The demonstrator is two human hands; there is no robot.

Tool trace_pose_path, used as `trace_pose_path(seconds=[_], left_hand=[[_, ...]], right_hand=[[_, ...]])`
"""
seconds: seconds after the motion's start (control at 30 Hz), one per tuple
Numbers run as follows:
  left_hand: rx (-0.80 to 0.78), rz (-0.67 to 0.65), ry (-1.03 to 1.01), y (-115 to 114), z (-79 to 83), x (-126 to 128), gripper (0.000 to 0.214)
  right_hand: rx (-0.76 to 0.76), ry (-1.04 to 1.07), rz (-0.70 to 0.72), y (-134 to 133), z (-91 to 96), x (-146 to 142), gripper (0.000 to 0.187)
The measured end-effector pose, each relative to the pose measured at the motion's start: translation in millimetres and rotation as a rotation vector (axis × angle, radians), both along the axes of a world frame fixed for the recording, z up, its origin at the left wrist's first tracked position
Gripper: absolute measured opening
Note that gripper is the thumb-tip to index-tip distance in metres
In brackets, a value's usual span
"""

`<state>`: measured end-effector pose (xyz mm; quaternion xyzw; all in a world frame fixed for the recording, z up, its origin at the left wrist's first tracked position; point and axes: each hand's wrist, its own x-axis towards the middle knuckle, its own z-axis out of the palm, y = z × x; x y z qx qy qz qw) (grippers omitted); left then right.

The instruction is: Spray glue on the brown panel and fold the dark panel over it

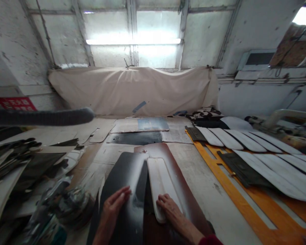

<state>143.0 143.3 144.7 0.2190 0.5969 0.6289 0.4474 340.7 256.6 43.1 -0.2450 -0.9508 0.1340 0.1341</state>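
Noted nearest: left hand (pixel 114 203) over black sheet (pixel 117 170), fingers straight, unclenched; right hand (pixel 170 207) on white panel (pixel 161 175) atop brown sheet (pixel 185 190), fingers bent at panel's edge, cannot tell if gripping. Farther back: beige cloth (pixel 142 89), then lit tube (pixel 134 41) above.

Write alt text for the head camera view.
A person's right hand lies across a long pale panel on a brown sheet, the left hand open at a black sheet alongside. Rows of white pieces lie on an orange rack to the right; a lit tube lamp glows beyond.
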Motion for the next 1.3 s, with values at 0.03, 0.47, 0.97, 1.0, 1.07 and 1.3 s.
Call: trace_pose_path(seconds=[0.03,0.47,0.97,1.0,1.07,1.3], left_hand=[[0.042,0.023,0.042,-0.5,5.0,-5.9,0.055],[-0.099,-0.184,0.333,-8.0,-13.6,4.4,0.050],[-0.017,-0.426,0.525,10.6,-46.0,44.7,0.043],[-0.005,-0.436,0.557,11.4,-53.3,49.5,0.044],[0.025,-0.454,0.624,10.9,-67.1,55.8,0.048],[0.124,-0.532,0.800,-0.3,-89.2,58.8,0.047]], right_hand=[[-0.040,-0.008,-0.007,-0.1,0.7,0.3,0.027],[-0.126,-0.189,-0.177,-19.6,28.2,-6.1,0.082],[-0.564,0.296,-0.717,-6.4,26.2,47.8,0.032],[-0.557,0.294,-0.700,-11.1,27.0,45.9,0.031],[-0.530,0.304,-0.657,-20.8,27.3,39.7,0.030],[-0.473,0.250,-0.596,-35.8,19.6,23.6,0.024]])
